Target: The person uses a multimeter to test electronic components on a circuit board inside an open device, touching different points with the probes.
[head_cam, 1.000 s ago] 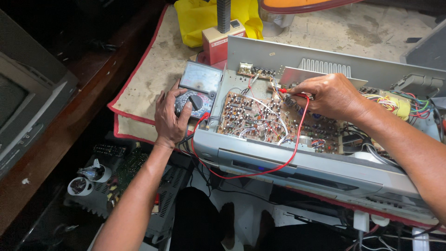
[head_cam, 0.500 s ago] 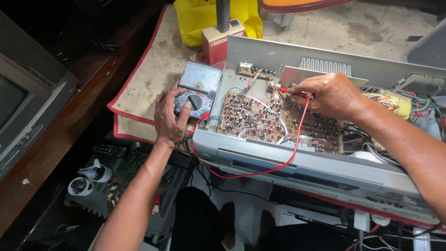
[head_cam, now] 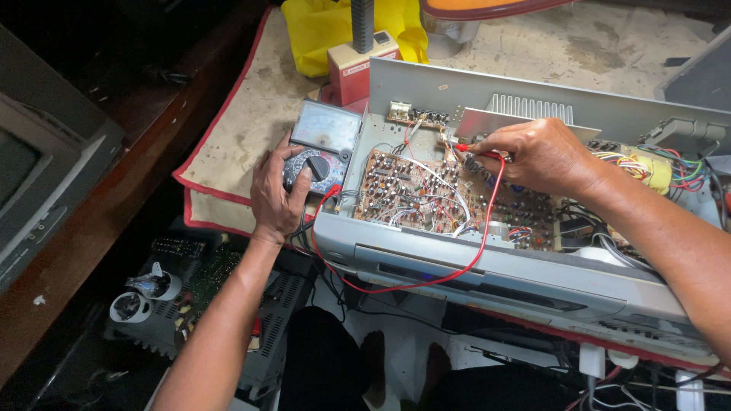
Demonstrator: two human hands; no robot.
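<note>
Head view: multimeter point(head_cam: 320, 148) under left hand point(head_cam: 278, 194) fingers.

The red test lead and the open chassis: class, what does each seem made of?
Red test lead: likely flexible plastic-coated wire; it droops in a smooth, slightly glossy loop.
Open chassis: apparently painted or bare sheet metal; thin, flat grey panels with folded edges and a dull sheen.
</note>
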